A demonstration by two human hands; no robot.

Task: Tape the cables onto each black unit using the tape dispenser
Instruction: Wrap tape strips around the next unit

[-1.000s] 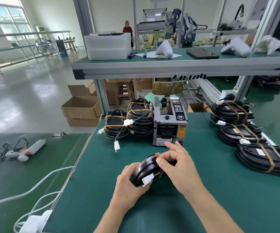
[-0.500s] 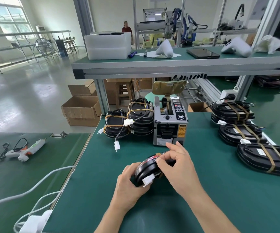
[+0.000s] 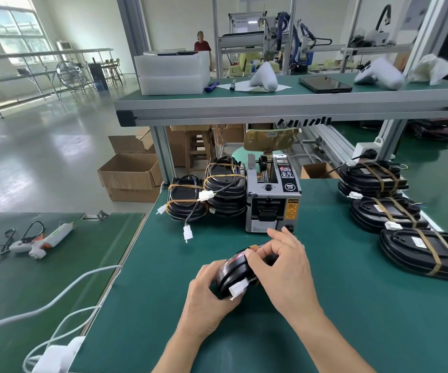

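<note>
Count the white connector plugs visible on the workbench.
6: held unit's plug; three by the left stacks; two on the right units. Others may be hidden.

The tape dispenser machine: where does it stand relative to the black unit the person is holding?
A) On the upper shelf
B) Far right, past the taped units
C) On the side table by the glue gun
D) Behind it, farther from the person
D: the tape dispenser stands on the green mat just beyond the held black unit, which both the left hand and right hand grip.
</note>
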